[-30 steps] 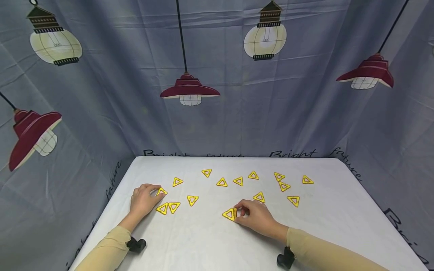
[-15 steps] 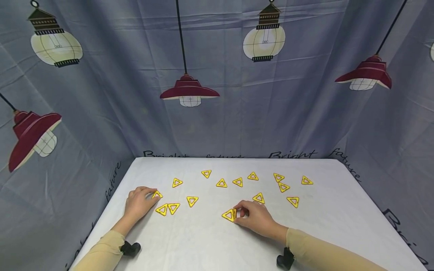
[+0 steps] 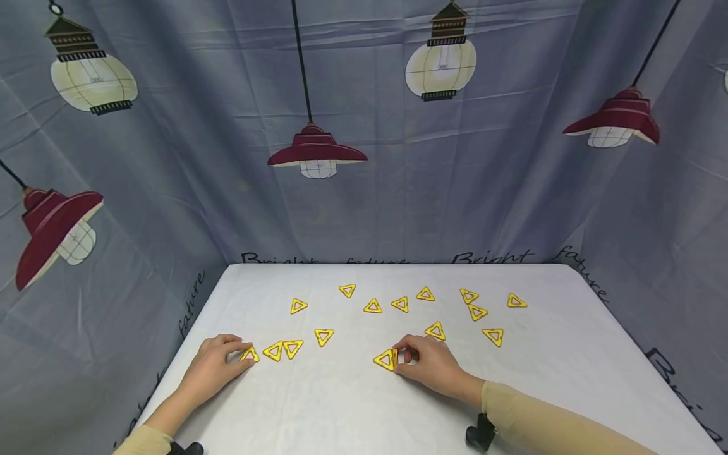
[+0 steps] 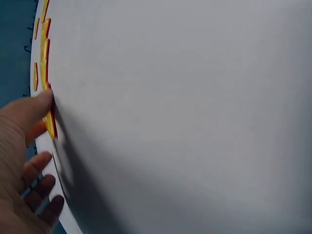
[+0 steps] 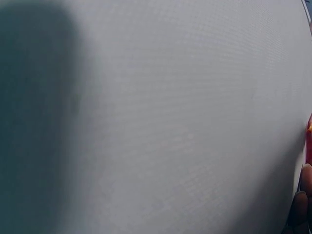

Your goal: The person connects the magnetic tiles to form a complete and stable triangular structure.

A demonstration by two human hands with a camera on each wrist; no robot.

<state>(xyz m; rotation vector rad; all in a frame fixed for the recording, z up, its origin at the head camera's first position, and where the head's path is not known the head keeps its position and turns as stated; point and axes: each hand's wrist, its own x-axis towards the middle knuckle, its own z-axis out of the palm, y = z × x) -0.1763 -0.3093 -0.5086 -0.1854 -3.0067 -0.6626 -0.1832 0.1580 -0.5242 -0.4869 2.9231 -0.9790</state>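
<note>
My left hand point(image 3: 213, 366) pinches a yellow triangular frame point(image 3: 253, 357) between thumb and fingers at the table's left side. Up close in the left wrist view, that triangle point(image 4: 51, 124) shows a red edge. Just right of it lie two more triangles point(image 3: 273, 351) side by side. Near the middle, my right hand point(image 3: 435, 366) pinches a yellow triangle point(image 3: 395, 356) seen nearly edge-on, against the right side of a flat triangle point(image 3: 383, 360). Only fingertips point(image 5: 306, 180) and a sliver of red and yellow appear in the right wrist view.
Several more yellow triangles are scattered over the back of the white table point(image 3: 330, 404), one of them point(image 3: 435, 330) just behind my right hand. A grey curtain point(image 3: 364, 215) printed with lamps hangs around the table's back and sides.
My left hand has drawn its triangle left and toward the front edge, level with the pair of triangles. The right hand has stayed in place with its triangle.
</note>
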